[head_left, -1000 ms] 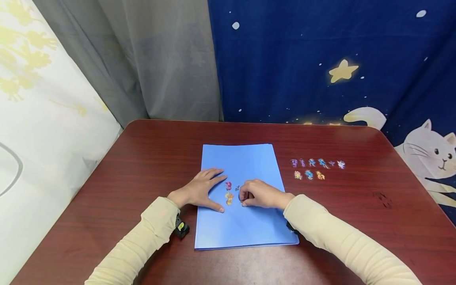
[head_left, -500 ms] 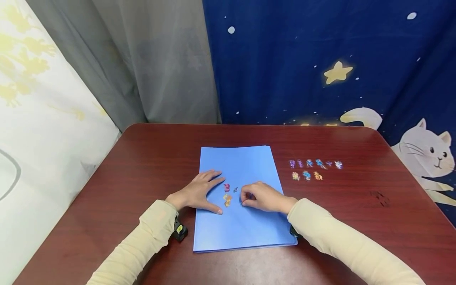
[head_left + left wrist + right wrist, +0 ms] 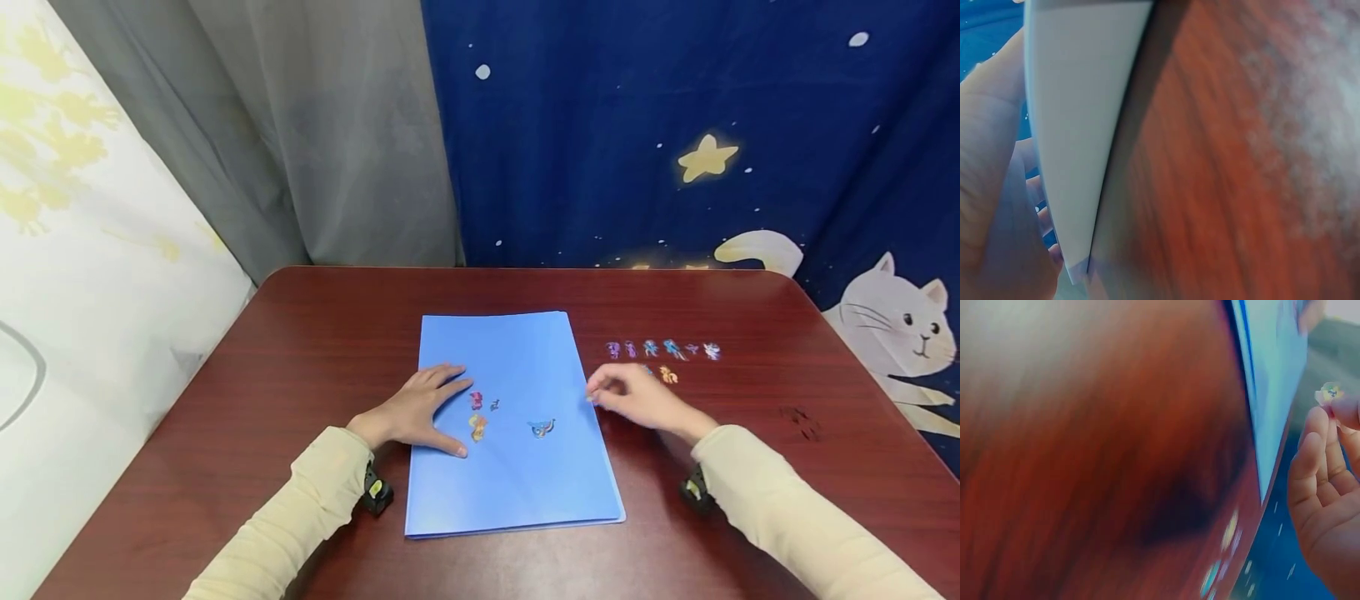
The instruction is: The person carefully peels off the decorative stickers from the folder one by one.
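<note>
In the head view my left hand (image 3: 420, 410) rests spread on the left side of a blue folder (image 3: 517, 492). Beside its fingers lie a pink pony sticker (image 3: 477, 400), a yellow-orange one (image 3: 477, 428) and a tiny dark one (image 3: 494, 405). A blue winged sticker (image 3: 542, 428) lies further right on the folder. My right hand (image 3: 637, 397) hovers over the folder's right edge. In the right wrist view its thumb and finger pinch a small pale yellow sticker (image 3: 1330, 392).
Right of the folder, a row of purple, blue and white stickers (image 3: 671, 348) lies on the dark red table (image 3: 337, 333). An orange sticker (image 3: 668, 375) is below that row; a blue one is partly hidden by my right hand. Curtains (image 3: 562, 125) hang behind.
My right hand has left the middle of the folder and moved right, uncovering the blue winged sticker. It now holds a pale yellow sticker. My left hand has stayed in place.
</note>
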{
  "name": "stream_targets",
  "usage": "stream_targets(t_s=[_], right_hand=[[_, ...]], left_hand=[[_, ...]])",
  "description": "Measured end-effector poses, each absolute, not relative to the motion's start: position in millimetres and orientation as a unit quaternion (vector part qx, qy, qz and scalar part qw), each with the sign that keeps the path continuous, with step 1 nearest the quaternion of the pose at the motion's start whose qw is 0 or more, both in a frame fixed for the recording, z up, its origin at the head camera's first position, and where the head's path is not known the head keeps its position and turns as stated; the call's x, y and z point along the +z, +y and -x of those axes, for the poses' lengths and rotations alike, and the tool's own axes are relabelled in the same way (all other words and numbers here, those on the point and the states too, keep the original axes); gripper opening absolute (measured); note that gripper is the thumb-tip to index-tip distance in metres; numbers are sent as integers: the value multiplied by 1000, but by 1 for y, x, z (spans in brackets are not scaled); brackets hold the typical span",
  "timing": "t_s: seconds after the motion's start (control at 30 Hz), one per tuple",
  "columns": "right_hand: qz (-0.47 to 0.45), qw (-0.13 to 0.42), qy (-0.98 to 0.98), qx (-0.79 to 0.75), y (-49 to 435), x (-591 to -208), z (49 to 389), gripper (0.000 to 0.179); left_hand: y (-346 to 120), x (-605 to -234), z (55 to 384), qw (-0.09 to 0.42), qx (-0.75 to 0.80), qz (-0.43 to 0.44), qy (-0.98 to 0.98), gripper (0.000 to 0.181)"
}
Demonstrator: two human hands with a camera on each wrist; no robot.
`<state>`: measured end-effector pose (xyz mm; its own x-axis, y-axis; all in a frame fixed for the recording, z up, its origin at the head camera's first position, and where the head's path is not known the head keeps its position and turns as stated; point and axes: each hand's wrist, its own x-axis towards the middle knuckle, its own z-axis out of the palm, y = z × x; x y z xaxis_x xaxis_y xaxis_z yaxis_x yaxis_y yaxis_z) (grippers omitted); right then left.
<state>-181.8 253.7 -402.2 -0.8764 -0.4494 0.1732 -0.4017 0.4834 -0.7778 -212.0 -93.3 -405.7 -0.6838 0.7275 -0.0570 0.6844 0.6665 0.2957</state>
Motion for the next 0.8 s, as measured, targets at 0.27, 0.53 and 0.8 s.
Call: stream_targets(t_s=[0.27,0.53,0.8], right_hand=[[80,-10,891,-446,324,-395,188,23],[6,22,912,-409,366,-404,193,25],[-8,49,905,-422,381,-411,197,26]], left_hand=[[-94,-406,213,83,129,-387,909,98],[-94,-406,213,82,132,-388,908,98],[-92,-408,213,85,131,-386,909,98]])
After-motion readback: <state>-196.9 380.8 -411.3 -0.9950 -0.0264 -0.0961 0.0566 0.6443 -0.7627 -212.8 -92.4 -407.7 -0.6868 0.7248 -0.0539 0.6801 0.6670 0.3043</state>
